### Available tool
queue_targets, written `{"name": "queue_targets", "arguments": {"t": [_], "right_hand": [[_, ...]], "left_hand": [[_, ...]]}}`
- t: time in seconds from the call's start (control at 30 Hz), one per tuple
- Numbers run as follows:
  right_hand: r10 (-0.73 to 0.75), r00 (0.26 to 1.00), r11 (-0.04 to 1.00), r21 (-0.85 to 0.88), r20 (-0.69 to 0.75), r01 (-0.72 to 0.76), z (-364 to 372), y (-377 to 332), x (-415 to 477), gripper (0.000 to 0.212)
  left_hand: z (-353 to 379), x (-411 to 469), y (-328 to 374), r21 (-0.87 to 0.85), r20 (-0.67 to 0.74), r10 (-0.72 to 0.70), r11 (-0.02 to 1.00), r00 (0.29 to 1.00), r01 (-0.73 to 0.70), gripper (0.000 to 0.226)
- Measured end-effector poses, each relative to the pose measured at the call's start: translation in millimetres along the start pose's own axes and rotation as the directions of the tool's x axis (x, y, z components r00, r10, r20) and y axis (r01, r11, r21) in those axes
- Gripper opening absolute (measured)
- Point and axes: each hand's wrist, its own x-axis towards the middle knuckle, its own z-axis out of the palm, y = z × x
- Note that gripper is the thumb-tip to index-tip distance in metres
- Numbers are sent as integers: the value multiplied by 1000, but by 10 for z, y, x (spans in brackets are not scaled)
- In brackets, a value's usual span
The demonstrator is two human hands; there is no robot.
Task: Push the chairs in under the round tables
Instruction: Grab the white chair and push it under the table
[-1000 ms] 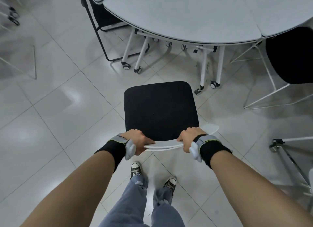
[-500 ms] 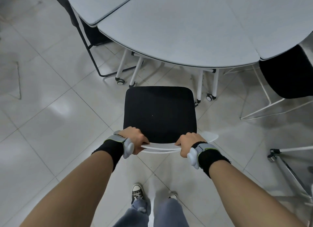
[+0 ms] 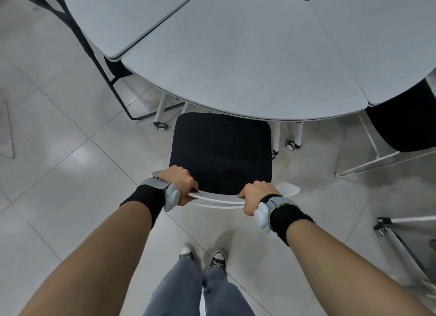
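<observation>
Shoes (image 3: 203, 256) stand on the floor tiles below me. My left hand (image 3: 180, 182) and right hand (image 3: 256, 196) have fingers wrapped tight round the white backrest (image 3: 219, 200). Beyond, the chair's black seat (image 3: 221, 152) meets the counter (image 3: 236, 63) edge, its front lip just under. I judge the push half done; next calls for a straight shove between the castered legs (image 3: 291, 138).

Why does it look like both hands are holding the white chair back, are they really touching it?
Touching. The head view shows the left hand and right hand curled around the white chair back.
</observation>
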Motion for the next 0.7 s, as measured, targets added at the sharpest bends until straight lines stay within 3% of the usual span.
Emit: {"name": "queue_targets", "arguments": {"t": [0.7], "right_hand": [[93, 996, 991, 102, -1, -92, -1029, 210, 824, 68]], "left_hand": [[-774, 1061, -1092, 76, 54, 125, 989, 991, -129, 25]]}}
